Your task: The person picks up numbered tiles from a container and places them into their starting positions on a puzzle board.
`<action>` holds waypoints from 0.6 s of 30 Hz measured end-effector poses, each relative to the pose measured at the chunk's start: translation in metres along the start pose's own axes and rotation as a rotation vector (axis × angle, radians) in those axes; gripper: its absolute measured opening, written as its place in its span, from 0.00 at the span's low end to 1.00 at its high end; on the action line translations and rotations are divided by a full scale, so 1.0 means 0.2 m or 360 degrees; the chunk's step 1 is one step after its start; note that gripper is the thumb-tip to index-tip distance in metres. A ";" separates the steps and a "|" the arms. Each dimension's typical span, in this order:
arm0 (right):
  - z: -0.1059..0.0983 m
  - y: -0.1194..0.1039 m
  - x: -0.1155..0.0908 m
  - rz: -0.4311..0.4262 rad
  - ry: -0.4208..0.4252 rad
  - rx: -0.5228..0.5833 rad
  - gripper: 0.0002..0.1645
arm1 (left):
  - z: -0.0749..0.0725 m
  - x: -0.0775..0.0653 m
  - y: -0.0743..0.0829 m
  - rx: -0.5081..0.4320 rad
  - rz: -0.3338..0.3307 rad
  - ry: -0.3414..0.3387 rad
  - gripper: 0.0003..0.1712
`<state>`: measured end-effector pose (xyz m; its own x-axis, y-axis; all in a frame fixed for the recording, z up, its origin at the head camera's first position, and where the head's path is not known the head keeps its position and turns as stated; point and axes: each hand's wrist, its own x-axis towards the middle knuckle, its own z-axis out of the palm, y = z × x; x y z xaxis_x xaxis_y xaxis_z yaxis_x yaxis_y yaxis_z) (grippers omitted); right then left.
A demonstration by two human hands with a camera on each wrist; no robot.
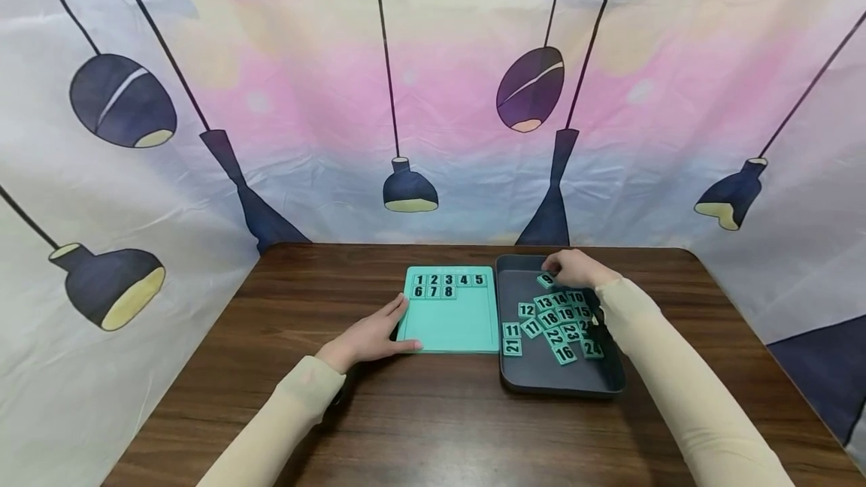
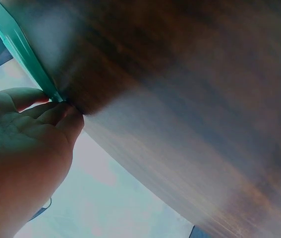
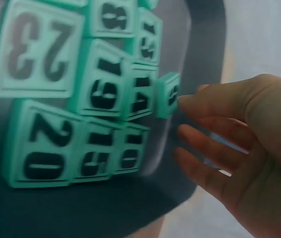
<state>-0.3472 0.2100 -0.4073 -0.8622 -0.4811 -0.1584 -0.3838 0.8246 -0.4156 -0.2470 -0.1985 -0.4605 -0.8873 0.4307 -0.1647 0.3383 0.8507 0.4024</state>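
A teal number board [image 1: 449,325] lies flat, with tiles 1 to 5 along its top row and 6, 7 and 8 below. My left hand [image 1: 368,333] rests at its left side, fingers against the edge and thumb at the near corner; in the left wrist view the fingertips meet the board's rim [image 2: 28,54]. Over the far end of a dark grey tray [image 1: 541,378], my right hand [image 1: 575,269] pinches the number tile 9 [image 3: 169,94] between thumb and finger. That tile sits tilted beside the other tiles.
Several loose number tiles [image 1: 564,354] lie in the tray, some overlapping. The tray stands right against the board's right side, on a brown wooden table [image 1: 433,427]. A cloth printed with lamps [image 1: 410,190] hangs behind the table's far edge.
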 end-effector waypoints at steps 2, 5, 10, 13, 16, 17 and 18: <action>0.02 0.02 0.00 -0.0005 -0.0023 -0.0027 0.24 | 0.01 0.00 0.00 -0.0015 0.0002 0.0001 0.58; 0.05 0.03 0.00 -0.0008 -0.0041 -0.0035 0.26 | 0.02 -0.01 0.00 -0.0020 0.0002 0.0005 0.58; 0.07 0.04 0.01 -0.0056 -0.0022 -0.0085 0.26 | 0.02 -0.01 -0.01 -0.0008 -0.0004 0.0014 0.58; 0.08 0.04 0.02 -0.0072 -0.0002 -0.0144 0.25 | 0.01 0.00 -0.01 -0.0004 -0.0003 0.0008 0.58; 0.08 0.05 0.02 -0.0083 0.0010 -0.0175 0.24 | 0.01 0.00 0.00 -0.0004 0.0009 0.0006 0.58; 0.09 0.05 0.02 -0.0082 0.0012 -0.0176 0.24 | 0.00 0.00 0.00 -0.0003 0.0009 0.0002 0.58; 0.09 0.05 0.02 -0.0083 0.0014 -0.0176 0.24 | 0.00 0.00 0.00 0.0000 0.0008 0.0001 0.58</action>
<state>-0.3496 0.2107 -0.4277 -0.8429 -0.5220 -0.1310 -0.4619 0.8266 -0.3214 -0.2472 -0.1994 -0.4608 -0.8857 0.4351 -0.1620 0.3430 0.8484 0.4032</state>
